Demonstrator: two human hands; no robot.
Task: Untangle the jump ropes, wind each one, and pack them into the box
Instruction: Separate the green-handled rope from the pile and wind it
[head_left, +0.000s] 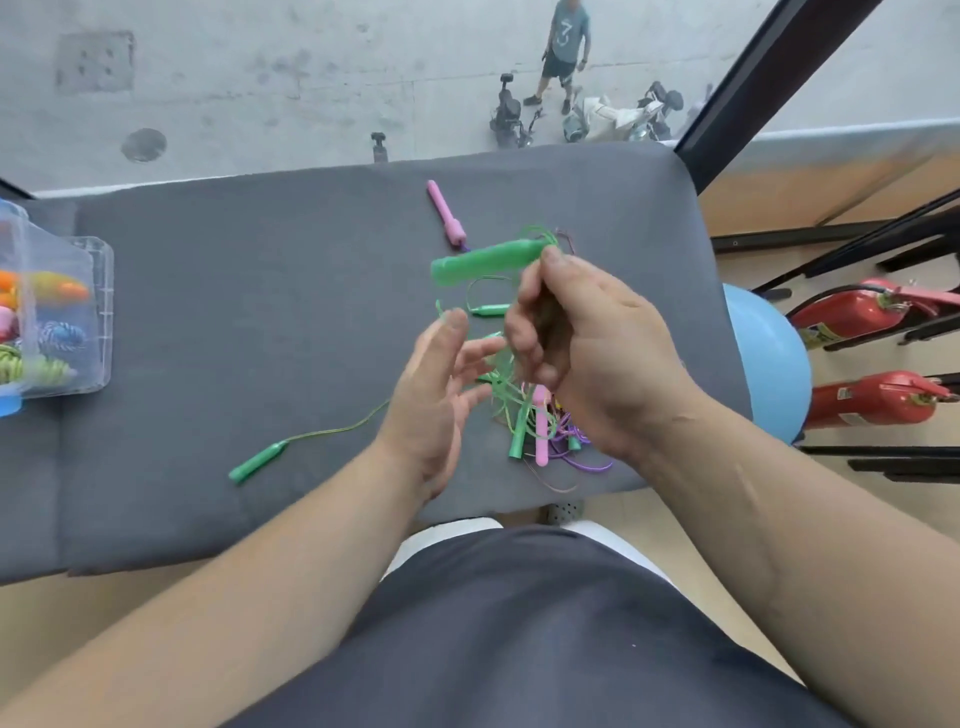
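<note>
- Green handle (485, 264) is pinched in the right hand (587, 353), up over the tangled jump ropes (540, 431) on the table (260, 312).
- Left hand (431, 400) has its fingers spread (holding nothing); pull slowly so knots loosen.
- Clear box (67, 312) sits far left.

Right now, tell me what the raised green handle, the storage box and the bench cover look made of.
Green handle: probably moulded plastic, smooth, slightly glossy. Box: clear hard plastic; contents show through. Cover: dark grey fabric, matte, likely padded, with soft rounded corners.
</note>
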